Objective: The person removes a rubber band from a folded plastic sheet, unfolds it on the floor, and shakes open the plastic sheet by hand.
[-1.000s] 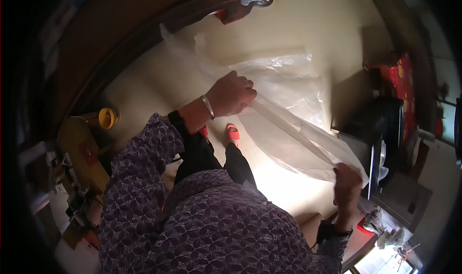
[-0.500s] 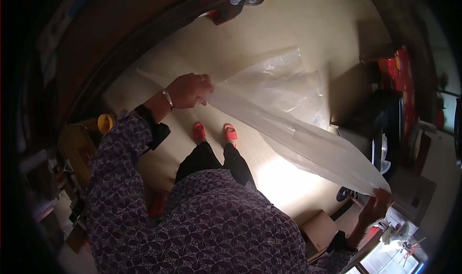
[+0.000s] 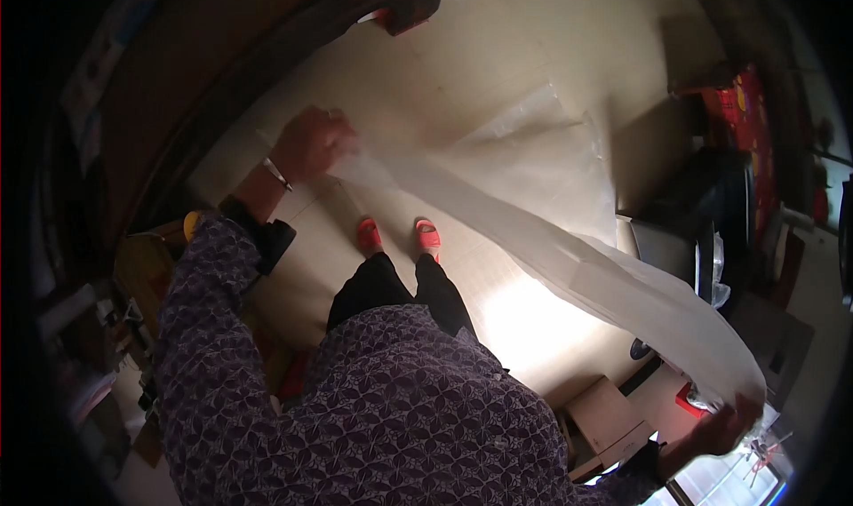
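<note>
A long translucent white plastic sheet point(image 3: 569, 262) stretches diagonally between my two hands, above the floor. My left hand point(image 3: 315, 142), blurred, with a bangle at the wrist, is closed on its upper left end. At the lower right, my right hand point(image 3: 733, 422) grips the other end, with the sheet curving down to it. A wide, loose part of the sheet point(image 3: 555, 155) spreads out beyond the taut band. Below the band, my feet in red slippers point(image 3: 427, 234) stand on the floor.
Dark wooden furniture point(image 3: 267, 57) curves along the upper left. A black object point(image 3: 702, 208) and a red patterned cloth point(image 3: 751, 142) are at the right. A cardboard box point(image 3: 609, 413) stands low right, near a small red item point(image 3: 690, 400). Light falls on the floor point(image 3: 542, 328).
My left hand has moved left and up, and my right hand right and down. The sheet between them is stretched longer. Both slippers have come into fuller view.
</note>
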### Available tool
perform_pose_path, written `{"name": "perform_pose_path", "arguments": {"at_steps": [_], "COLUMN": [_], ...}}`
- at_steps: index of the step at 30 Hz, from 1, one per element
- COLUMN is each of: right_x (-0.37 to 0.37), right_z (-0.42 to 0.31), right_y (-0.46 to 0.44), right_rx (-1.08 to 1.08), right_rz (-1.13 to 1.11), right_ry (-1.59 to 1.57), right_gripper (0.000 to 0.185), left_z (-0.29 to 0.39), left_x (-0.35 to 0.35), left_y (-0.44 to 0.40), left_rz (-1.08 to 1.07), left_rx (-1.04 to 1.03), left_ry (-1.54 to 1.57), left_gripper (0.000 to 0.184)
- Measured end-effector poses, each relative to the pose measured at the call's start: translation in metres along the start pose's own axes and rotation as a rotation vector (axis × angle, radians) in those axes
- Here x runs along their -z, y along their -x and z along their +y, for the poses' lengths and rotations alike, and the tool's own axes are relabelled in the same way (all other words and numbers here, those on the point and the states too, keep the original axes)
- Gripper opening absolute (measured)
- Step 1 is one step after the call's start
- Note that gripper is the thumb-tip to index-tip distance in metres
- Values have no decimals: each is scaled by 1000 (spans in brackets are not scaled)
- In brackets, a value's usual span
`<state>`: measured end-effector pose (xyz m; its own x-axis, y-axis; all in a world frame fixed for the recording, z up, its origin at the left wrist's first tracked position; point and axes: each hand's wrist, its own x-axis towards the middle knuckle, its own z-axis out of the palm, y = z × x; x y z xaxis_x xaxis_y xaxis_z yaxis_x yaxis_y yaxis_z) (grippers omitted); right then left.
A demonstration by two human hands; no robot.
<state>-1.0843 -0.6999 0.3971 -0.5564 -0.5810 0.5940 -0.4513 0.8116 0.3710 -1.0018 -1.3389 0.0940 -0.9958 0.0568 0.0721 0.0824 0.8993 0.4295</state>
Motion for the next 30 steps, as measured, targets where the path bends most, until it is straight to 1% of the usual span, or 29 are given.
{"name": "perform_pose_path", "arguments": {"at_steps": [1,4,5,8,9,10,11,12,14,15,16,17,18,20,22,23,24,25,26,27,28,30], "right_x": [11,49,53,45,41,37,27,12,-13,-22,-37,-48,-58,-88,-104,-130,-180,-196,-202,-203,-198,-179], "right_z": [-1,-5,19,61,77,76,90,106,121,110,135,158,182,230,196,208,267,261,232,219,213,203], "right_y": [-7,-21,-14,-26,-21,-31,-22,-13,-6,-15,-6,3,16,37,10,10,34,7,-25,-48,-63,-74], "right_rx": [-8,-35,-114,-13,-146,-198,-270,-342,-228,-258,-184,-155,-128,-257,-192,-209,-234,-262,-283,-285,-280,-253], "right_rz": [2,18,98,14,-31,-100,-104,-107,-149,-252,-273,-355,-436,-550,-410,-318,-286,-295,-303,-273,-233,-173], "right_ry": [38,153,-170,258,189,166,208,249,251,240,153,192,231,383,339,67,-36,-9,38,40,37,11], "right_gripper": [20,25,27,27,39,37,34,32,31,34,35,35,36,39,29,28,26,26,26,26,26,26], "left_z": [2,-15,-20,-16,-10,3,13,18,24,29,33,38,43,62,59,55,51,45,26,7,3,15], "left_x": [15,38,48,71,79,88,97,104,113,119,123,124,123,121,118,117,115,111,107,102,107,120], "left_y": [-4,-7,-6,-18,-24,-31,-37,-41,-47,-51,-53,-57,-60,-76,-95,-114,-133,-157,-190,-223,-239,-239], "left_rz": [97,310,303,213,218,222,228,202,147,155,162,169,221,327,357,371,298,228,207,192,208,289], "left_rx": [35,29,41,66,-2,-69,-136,-136,-135,-134,-133,-134,-144,-166,-140,-130,-57,16,-19,-57,-74,-90], "left_ry": [-10,-73,-85,30,5,-21,-50,-43,-22,-6,13,32,65,124,121,122,62,1,-166,-332,-461,-555], "left_gripper": [23,18,19,19,17,16,15,14,13,15,18,20,23,30,33,34,30,27,22,19,19,19]}}
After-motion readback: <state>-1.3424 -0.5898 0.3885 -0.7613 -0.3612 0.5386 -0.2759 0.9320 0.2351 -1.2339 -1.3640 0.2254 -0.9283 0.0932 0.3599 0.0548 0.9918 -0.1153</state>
